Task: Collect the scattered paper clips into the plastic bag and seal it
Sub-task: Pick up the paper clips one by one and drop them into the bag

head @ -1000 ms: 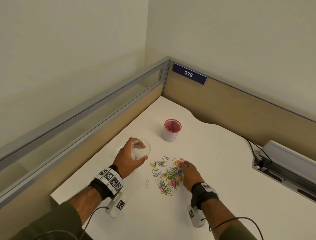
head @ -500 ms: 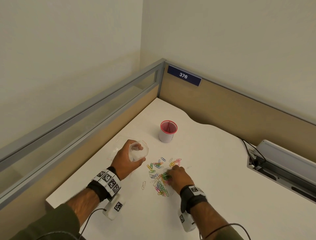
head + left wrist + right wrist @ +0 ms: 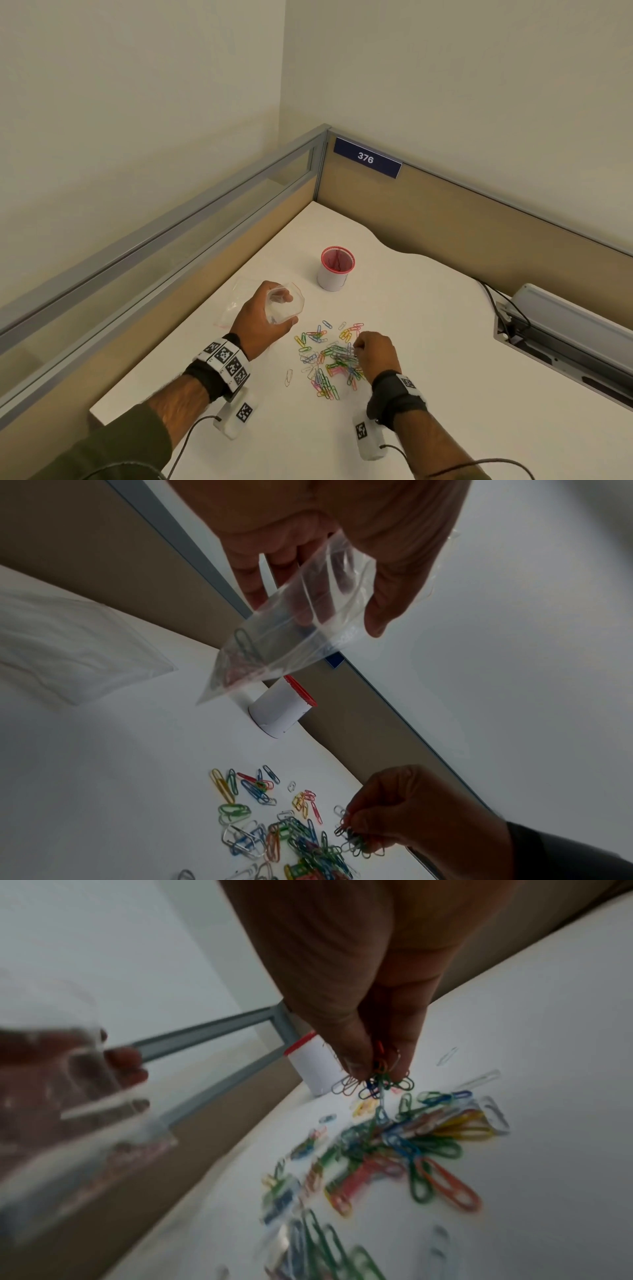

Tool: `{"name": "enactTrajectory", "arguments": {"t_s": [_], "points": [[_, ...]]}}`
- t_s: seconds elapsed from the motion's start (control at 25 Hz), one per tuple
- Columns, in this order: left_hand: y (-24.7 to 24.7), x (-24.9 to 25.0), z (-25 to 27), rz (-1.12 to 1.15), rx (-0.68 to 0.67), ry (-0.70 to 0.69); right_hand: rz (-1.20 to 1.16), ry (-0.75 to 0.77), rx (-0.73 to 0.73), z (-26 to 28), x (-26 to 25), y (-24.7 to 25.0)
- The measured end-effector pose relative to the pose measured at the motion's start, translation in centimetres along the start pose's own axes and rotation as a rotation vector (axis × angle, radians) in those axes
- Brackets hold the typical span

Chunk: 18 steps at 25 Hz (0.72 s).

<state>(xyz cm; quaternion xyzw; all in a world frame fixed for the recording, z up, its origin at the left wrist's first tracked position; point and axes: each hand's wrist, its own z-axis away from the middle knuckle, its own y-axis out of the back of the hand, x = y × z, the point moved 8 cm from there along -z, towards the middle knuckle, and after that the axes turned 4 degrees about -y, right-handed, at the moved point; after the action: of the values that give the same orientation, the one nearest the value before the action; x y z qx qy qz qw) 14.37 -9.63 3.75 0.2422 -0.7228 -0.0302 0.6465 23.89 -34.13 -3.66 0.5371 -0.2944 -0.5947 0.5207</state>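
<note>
Coloured paper clips point(image 3: 329, 359) lie scattered in a loose heap on the white desk point(image 3: 428, 325). My left hand point(image 3: 263, 318) holds a small clear plastic bag point(image 3: 286, 305) with its mouth held open, above the desk left of the heap; a few clips point(image 3: 245, 645) show inside the plastic bag point(image 3: 291, 631). My right hand point(image 3: 373, 349) pinches a bunch of clips point(image 3: 377, 1080) between thumb and fingers, lifted just above the paper clips point(image 3: 411, 1139). The same right hand point(image 3: 404, 813) appears in the left wrist view, with the bunch point(image 3: 356, 840) hanging below it.
A white cup with a red rim point(image 3: 336, 268) stands behind the heap. Another flat clear bag point(image 3: 239, 298) lies under my left hand. Tan partition walls point(image 3: 445, 219) border the desk at back and left. A grey cable tray point(image 3: 565, 342) sits at right.
My right hand closed on a bunch of clips in the heap and has lifted it slightly. My left hand still holds the bag in about the same place.
</note>
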Motion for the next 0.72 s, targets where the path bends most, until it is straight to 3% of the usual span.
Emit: {"name": "enactTrajectory", "arguments": {"t_s": [0.2,0.36,0.56,0.72], "points": [[-1.0,-0.1,-0.5,0.013,-0.009,0.004,-0.519,-0.059,0.079,1.4,-0.7,5.3],[-1.8,0.0,-0.9,0.008,-0.027,0.0,-0.795,0.062,0.086,3.0,-5.8,10.5],[-2.6,0.9,-1.1,-0.005,-0.042,-0.023,-0.835,0.214,0.051,4.7,-12.7,13.1],[-2.6,1.6,-1.1,-0.011,-0.045,-0.022,-0.666,0.246,0.066,4.6,-15.1,12.2]]}}
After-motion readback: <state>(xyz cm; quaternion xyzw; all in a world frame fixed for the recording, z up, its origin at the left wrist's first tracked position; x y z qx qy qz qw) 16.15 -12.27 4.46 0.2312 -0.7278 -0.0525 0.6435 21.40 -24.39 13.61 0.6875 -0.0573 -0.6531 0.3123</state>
